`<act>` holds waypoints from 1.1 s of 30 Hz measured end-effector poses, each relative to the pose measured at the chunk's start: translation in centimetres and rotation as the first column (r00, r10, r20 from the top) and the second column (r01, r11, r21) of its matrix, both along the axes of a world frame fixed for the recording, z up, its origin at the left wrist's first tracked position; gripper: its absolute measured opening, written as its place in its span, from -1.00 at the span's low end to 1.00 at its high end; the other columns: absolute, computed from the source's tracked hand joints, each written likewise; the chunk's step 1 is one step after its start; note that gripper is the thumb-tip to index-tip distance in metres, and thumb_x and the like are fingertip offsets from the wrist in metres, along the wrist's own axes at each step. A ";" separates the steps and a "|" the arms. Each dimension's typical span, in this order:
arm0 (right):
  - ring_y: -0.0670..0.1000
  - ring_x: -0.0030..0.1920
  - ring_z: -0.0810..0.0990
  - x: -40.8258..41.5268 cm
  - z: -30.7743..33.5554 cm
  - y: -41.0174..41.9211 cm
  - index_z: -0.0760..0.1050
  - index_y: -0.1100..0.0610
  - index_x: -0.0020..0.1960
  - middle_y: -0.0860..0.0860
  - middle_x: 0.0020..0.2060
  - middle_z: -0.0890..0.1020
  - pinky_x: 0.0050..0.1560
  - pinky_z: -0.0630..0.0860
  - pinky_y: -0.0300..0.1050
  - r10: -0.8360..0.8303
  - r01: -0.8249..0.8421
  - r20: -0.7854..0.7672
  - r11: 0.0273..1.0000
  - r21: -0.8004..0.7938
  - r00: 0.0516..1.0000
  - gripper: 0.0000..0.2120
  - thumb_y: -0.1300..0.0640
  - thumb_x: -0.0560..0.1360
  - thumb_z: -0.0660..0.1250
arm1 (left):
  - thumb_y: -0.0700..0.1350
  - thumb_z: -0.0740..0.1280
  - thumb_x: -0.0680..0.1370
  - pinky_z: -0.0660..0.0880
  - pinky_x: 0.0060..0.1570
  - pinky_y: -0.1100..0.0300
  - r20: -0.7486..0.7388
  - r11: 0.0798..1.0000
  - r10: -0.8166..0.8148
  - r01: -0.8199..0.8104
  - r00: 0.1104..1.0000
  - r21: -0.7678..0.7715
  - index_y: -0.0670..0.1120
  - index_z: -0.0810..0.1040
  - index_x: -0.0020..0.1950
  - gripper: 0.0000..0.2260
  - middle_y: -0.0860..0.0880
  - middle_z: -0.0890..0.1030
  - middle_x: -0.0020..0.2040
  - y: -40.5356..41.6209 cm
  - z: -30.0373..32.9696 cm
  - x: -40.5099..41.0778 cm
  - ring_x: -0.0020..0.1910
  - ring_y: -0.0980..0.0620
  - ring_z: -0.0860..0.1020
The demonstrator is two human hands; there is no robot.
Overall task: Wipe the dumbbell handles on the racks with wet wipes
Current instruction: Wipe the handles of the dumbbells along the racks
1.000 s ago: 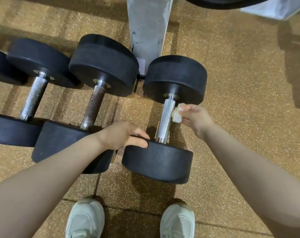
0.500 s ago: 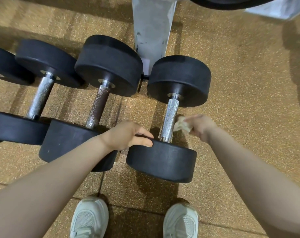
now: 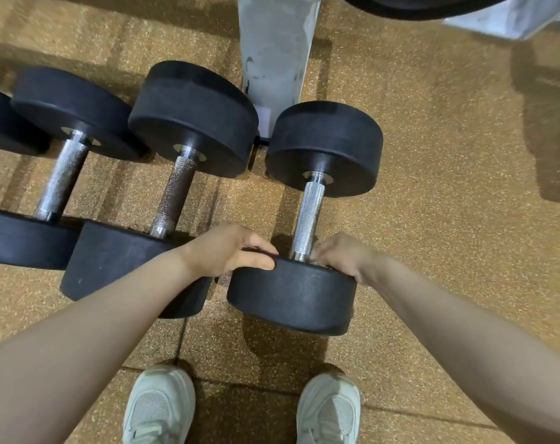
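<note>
A black dumbbell lies on the floor at centre right, its knurled silver handle [image 3: 307, 216] running away from me between two round heads. My left hand [image 3: 230, 249] grips the rim of its near head [image 3: 291, 299], thumb and fingers on the left edge. My right hand [image 3: 342, 256] is down at the near end of the handle, fingers curled on a white wet wipe [image 3: 317, 261] that is mostly hidden under them.
Two more dumbbells lie to the left, one with a dark handle [image 3: 176, 193] and one with a silver handle [image 3: 60, 179]. A grey rack leg [image 3: 273, 56] stands behind them. My white shoes [image 3: 158, 408] are on the speckled rubber floor.
My right hand has slid the wipe down the handle from near the far head to the near end. My left hand has stayed on the near head.
</note>
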State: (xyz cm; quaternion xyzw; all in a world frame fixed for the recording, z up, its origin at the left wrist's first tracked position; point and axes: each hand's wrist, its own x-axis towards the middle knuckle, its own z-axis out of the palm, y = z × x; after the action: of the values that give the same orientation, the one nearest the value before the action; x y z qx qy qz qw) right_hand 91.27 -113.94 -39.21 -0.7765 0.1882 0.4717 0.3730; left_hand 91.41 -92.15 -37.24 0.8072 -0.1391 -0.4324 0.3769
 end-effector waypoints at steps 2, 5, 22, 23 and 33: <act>0.00 -0.30 0.41 1.0 0.5 0.1 0.49 0.50 0.05 0.32 -0.13 0.60 -0.14 0.55 -0.07 0.058 -0.051 0.098 0.996 -0.072 0.993 -0.77 0.39 0.44 0.24 | 0.00 0.35 0.49 0.31 0.26 0.26 0.006 1.000 -0.014 0.014 1.000 0.005 -0.01 0.57 0.20 -0.71 0.09 0.55 0.22 -0.2 0.1 0.0 0.18 0.18 0.47; -0.05 -0.28 0.56 3.2 1.2 0.1 0.62 0.25 -0.16 0.19 -0.21 0.66 -0.13 0.50 -0.18 0.068 0.085 0.579 0.969 -0.233 0.813 -0.79 0.33 0.45 0.20 | 0.05 0.34 0.49 0.30 0.12 0.34 0.016 1.000 -0.017 0.017 1.000 0.018 0.03 0.56 0.19 -0.70 0.13 0.53 0.22 -0.2 -0.1 0.0 0.09 0.24 0.46; 0.12 0.16 0.53 3.5 0.1 0.7 0.53 0.16 0.08 0.11 0.02 0.62 0.24 0.43 -0.02 0.856 -0.790 0.511 0.368 -0.490 0.081 -0.78 0.28 0.45 0.27 | 0.02 0.42 0.41 0.38 0.26 0.08 -0.053 1.000 0.022 -0.022 0.998 -0.001 0.03 0.61 0.11 -0.71 0.01 0.61 0.12 -0.4 -0.4 0.8 0.12 0.08 0.53; 0.12 0.19 0.52 4.5 0.0 0.5 0.52 0.18 0.12 0.13 0.05 0.62 0.30 0.36 -0.03 0.861 -0.714 0.507 0.372 -0.594 0.027 -0.71 0.35 0.42 0.29 | 0.02 0.42 0.42 0.38 0.27 0.09 -0.050 1.000 0.020 -0.020 0.999 -0.006 0.03 0.61 0.12 -0.72 0.02 0.60 0.13 -0.4 -0.5 0.8 0.13 0.08 0.52; 0.10 0.38 0.33 4.2 -0.1 1.4 0.38 0.07 0.23 0.04 0.21 0.53 0.45 0.20 -0.04 0.935 -0.786 0.340 0.284 -0.548 0.101 -0.68 0.17 0.55 -0.01 | 0.01 0.39 0.45 0.30 0.15 0.31 0.001 1.000 0.025 -0.025 1.000 0.017 0.02 0.59 0.17 -0.70 0.09 0.57 0.16 0.0 -0.2 0.2 0.13 0.18 0.47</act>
State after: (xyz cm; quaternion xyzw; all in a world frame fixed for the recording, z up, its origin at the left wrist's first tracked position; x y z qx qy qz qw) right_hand 95.44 -112.50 -39.26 -0.8752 -0.3846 0.2918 -0.0318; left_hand 91.65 -92.18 -37.49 0.8122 -0.1255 -0.4287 0.3752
